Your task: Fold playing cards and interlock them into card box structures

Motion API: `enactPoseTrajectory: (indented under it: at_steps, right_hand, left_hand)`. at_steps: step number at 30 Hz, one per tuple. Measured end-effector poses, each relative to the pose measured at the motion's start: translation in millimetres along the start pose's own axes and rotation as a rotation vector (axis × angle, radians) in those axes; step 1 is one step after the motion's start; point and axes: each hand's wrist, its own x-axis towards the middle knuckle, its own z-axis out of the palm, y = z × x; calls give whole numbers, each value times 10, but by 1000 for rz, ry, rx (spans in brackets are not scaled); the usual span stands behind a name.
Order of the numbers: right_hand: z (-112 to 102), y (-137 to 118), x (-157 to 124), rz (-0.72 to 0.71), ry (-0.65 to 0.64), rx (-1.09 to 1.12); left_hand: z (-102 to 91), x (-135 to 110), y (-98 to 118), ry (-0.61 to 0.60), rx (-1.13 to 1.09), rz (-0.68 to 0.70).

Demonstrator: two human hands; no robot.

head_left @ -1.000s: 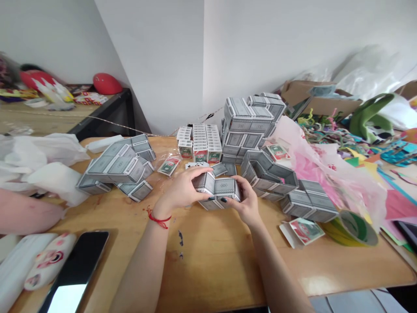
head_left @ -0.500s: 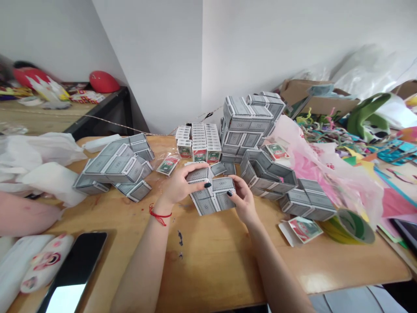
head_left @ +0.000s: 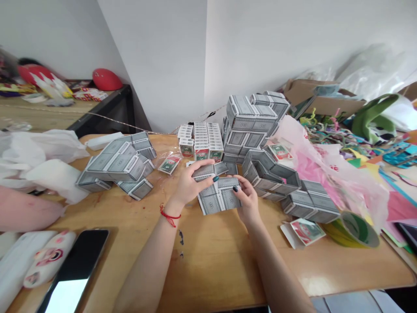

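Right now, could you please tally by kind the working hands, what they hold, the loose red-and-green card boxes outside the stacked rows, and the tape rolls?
Left hand and right hand: 2
Held grey card structure: 1
Loose card boxes: 3
Tape roll: 1
Total: 7

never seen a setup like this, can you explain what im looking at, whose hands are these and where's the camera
There is no machine here: these are a person's own bare hands. All the pictures come from one camera worn on that person's head, looking forward and down, so you see roughly what they see. The left hand and the right hand together hold a grey patterned block above a wooden table. Around it are a tall grey stack, rows of small card boxes, a phone and a roll of tape. The arm at the left edge seems to be someone else's.
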Motion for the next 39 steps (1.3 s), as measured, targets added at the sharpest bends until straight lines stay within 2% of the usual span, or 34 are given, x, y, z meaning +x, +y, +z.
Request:
enactPoseTrajectory:
  at_steps: [3, 6, 8, 12, 16, 26, 30, 34, 39]
  right_hand:
    - [23, -6, 7, 19, 129, 139]
    - [1, -10, 15, 16, 174, 177]
    - [-33, -18, 22, 44, 116, 91]
    - [-56, -49, 24, 149, -77, -125]
    - [4, -46, 6, 193, -263, -182]
    - [17, 39, -12, 220, -184, -131]
    - [25, 49, -21, 228, -188, -110]
    - [26, 66, -27, 236, -202, -108]
    - [20, 78, -12, 214, -156, -93]
  left_hand:
    - [101, 9, -93, 33, -120, -56]
    - [124, 22, -200, -112, -229, -202]
    - [86, 33, -238, -172, -227, -226]
    - [-37, 42, -196, -211, -194, -230]
    - [-80, 34, -101, -288, -152, -269]
    - [10, 8, -122, -288, -1, -227]
    - [-9, -7, -57, -294, 94, -159]
    - [-49, -22, -19, -314, 179, -161]
    - [-17, -23, -30, -258, 200, -152]
